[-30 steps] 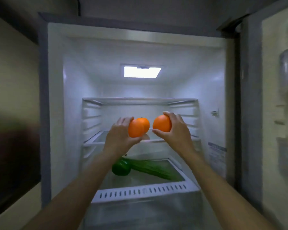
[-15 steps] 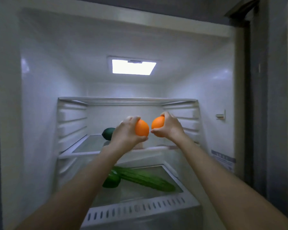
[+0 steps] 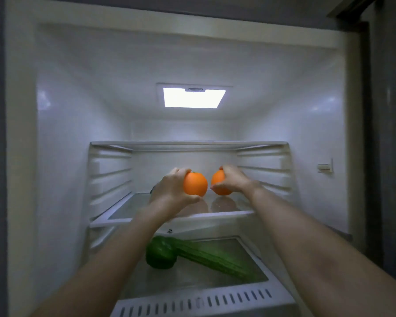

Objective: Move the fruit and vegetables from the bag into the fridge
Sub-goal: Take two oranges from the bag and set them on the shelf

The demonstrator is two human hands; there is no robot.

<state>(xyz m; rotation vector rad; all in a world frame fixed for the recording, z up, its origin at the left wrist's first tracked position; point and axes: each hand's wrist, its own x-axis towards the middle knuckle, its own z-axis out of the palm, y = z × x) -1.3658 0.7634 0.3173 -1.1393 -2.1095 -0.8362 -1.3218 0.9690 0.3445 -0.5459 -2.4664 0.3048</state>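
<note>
Both grips are curling round oranges inside the fridge: the left hand holding one orange, the right hand the other orange, just above the glass shelf.

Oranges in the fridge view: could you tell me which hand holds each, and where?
The left hand grips the left orange round its left side; the right hand grips the right orange over its top.

Both forearms are bare, with no sleeves in view. The left hand and right hand wear no gloves, rings or watches.
</note>
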